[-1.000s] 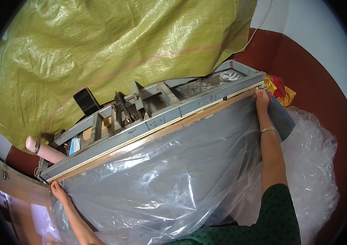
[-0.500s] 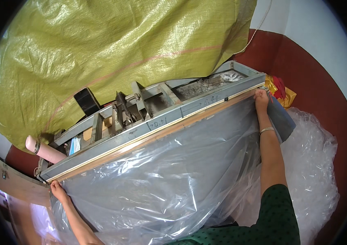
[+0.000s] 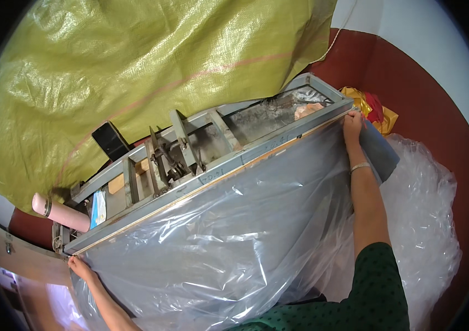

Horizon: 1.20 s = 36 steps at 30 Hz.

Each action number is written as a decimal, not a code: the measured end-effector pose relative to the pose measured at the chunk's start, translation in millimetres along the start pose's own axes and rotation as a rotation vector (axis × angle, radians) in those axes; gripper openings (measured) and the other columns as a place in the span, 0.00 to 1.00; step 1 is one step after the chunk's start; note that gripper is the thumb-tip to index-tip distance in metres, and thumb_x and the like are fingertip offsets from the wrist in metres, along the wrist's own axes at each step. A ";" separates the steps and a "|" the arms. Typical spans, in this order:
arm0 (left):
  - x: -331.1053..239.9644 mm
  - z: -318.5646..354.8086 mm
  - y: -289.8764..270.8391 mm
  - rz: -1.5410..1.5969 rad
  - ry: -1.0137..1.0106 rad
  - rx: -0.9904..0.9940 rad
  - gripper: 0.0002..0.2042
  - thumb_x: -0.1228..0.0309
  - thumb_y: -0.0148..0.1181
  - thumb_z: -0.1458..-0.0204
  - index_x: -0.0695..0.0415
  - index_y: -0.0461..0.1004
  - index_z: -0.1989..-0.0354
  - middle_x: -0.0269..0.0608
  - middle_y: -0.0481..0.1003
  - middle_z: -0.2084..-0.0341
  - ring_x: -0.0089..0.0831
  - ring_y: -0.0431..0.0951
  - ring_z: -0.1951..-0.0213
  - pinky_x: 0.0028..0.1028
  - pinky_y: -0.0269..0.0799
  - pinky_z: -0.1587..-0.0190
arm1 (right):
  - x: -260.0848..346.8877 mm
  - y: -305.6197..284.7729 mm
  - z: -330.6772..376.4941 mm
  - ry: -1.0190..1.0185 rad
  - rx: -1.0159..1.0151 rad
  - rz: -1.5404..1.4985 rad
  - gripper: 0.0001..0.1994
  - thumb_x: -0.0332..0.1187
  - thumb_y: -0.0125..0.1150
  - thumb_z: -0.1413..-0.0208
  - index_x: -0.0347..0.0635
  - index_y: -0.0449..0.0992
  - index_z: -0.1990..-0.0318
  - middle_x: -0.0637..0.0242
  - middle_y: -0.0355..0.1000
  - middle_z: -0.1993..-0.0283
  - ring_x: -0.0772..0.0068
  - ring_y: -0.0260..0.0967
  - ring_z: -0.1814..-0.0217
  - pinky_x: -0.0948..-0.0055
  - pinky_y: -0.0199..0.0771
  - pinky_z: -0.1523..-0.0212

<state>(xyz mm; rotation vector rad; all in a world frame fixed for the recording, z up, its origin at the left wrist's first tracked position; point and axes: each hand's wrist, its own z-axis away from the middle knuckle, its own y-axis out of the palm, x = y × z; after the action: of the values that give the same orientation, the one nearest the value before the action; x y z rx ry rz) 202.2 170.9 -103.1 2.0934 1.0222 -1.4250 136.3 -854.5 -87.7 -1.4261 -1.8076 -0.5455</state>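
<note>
holds a clear plastic sheet (image 3: 218,231) by its two far corners, drawn out along the near side of a long metal frame (image 3: 267,148) and spreading in shiny creases toward the lower edge of the view. grips one corner in the left hand (image 3: 81,267), curled into a fist just below the frame's left end. grips the other in the right hand (image 3: 352,127), also curled tight, just beside the frame's right end. cannot tell how much plastic is bunched inside either grip.

shows a thin wooden strip (image 3: 208,190) along the frame's near edge, next to the sheet. wears a bangle (image 3: 360,167) on the right wrist and a dark-spotted green sleeve (image 3: 378,276) on the same arm.

holds within the frame several crossbars (image 3: 226,130), rusty metal parts (image 3: 169,160) near the middle and crumpled pinkish paper (image 3: 307,111) toward the right end. has a pink bottle (image 3: 68,215) lying tilted at the left end, near a flat blue-and-white piece (image 3: 98,207), and a black box (image 3: 110,142) at the far side.

farther out, has a yellow woven cover (image 3: 152,60) behind the frame, bunched clear plastic (image 3: 422,220) on the right, and a red-and-gold bundle (image 3: 377,109) against a red-and-white wall (image 3: 405,77).
</note>
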 end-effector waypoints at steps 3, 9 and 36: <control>-8.0 10.5 6.7 0.003 -0.037 -0.023 0.04 0.68 0.46 0.46 0.54 0.63 0.66 0.28 0.63 0.78 0.16 0.60 0.80 0.19 0.55 0.81 | -12.0 -4.1 -2.3 0.008 -0.004 0.000 0.05 0.29 0.47 0.48 0.39 0.64 0.65 0.63 0.67 0.78 0.72 0.65 0.79 0.72 0.65 0.76; -13.0 10.9 8.1 0.020 -0.079 0.066 0.06 0.69 0.48 0.47 0.55 0.66 0.64 0.30 0.66 0.77 0.17 0.63 0.79 0.19 0.59 0.79 | -24.6 -14.3 -25.3 0.125 0.017 0.064 0.09 0.35 0.50 0.47 0.41 0.67 0.63 0.62 0.68 0.73 0.69 0.67 0.73 0.71 0.67 0.70; -249.7 218.9 -183.9 -0.618 -0.088 1.309 0.07 0.69 0.53 0.48 0.60 0.73 0.69 0.41 0.74 0.79 0.26 0.74 0.72 0.25 0.69 0.66 | 387.8 95.5 347.5 -0.062 1.371 -0.525 0.09 0.36 0.66 0.57 0.40 0.76 0.75 0.71 0.69 0.80 0.80 0.61 0.78 0.77 0.62 0.75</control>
<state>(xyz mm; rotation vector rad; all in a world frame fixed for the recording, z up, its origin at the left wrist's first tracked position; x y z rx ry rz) -124.7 55.9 51.8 2.4887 0.7666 -3.0659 88.6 -332.1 -15.9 -0.0338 -1.8934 0.4930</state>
